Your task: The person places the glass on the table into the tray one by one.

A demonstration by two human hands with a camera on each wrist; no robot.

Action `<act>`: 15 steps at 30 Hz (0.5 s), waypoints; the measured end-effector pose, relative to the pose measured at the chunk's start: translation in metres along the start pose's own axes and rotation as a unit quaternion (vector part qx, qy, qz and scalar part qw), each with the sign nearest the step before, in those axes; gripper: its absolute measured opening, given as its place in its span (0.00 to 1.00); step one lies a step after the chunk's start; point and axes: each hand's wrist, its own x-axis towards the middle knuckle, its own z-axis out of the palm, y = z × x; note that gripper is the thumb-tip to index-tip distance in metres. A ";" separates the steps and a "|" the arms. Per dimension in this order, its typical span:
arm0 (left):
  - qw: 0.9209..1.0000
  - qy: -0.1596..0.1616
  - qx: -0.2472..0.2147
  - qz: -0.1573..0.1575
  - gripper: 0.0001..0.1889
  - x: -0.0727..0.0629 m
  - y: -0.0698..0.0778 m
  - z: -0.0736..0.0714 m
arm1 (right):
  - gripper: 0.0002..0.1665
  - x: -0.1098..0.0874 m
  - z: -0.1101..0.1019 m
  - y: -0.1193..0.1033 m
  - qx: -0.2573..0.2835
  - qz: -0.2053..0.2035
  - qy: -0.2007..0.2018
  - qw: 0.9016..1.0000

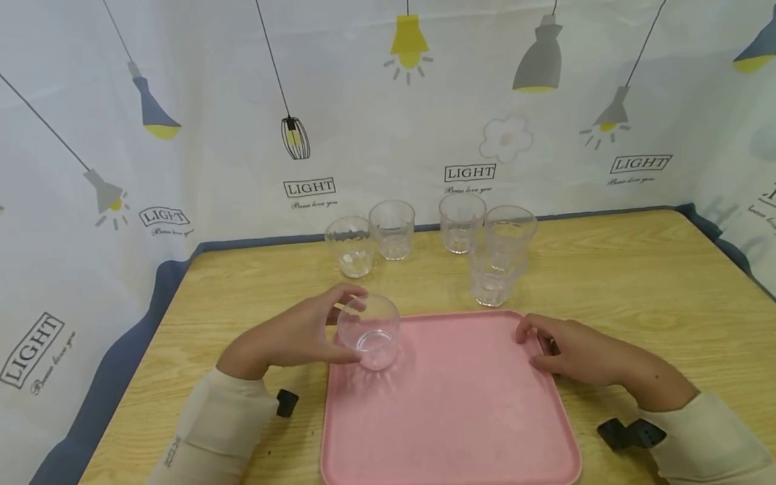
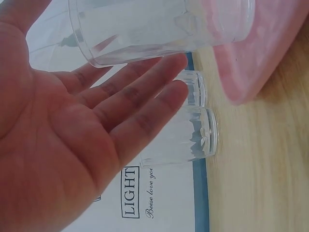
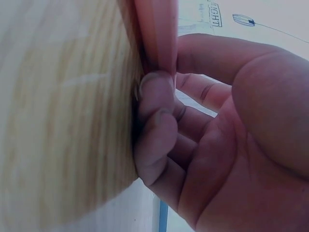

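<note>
A clear plastic cup is at the far left corner of the pink tray. My left hand holds it from the left, thumb on the near side and fingers round the far side. In the left wrist view the cup crosses the top, while the lower fingers of the left hand extend fairly straight beneath it. On the tray's right side, my right hand grips the rim. The right wrist view shows the thumb over the tray edge and curled fingertips under it.
Behind the tray stand several more clear cups: one at the left, one beside it, and a group on the right with a nearer cup. A lamp-printed curtain hangs at the back of the wooden table.
</note>
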 end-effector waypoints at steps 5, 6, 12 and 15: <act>1.000 0.000 0.006 0.002 0.46 0.001 0.000 0.000 | 0.17 -0.001 0.000 -0.001 -0.004 -0.001 0.005 1.000; 1.000 -0.001 0.005 0.002 0.47 0.001 0.000 0.000 | 0.17 -0.001 0.000 -0.002 -0.005 0.000 0.004 1.000; 1.000 -0.002 0.014 -0.005 0.48 0.001 -0.001 0.000 | 0.17 -0.001 0.000 -0.002 -0.006 0.002 0.001 1.000; 1.000 0.001 0.017 -0.009 0.48 0.000 -0.001 -0.001 | 0.17 0.000 0.000 -0.002 -0.003 0.003 -0.002 1.000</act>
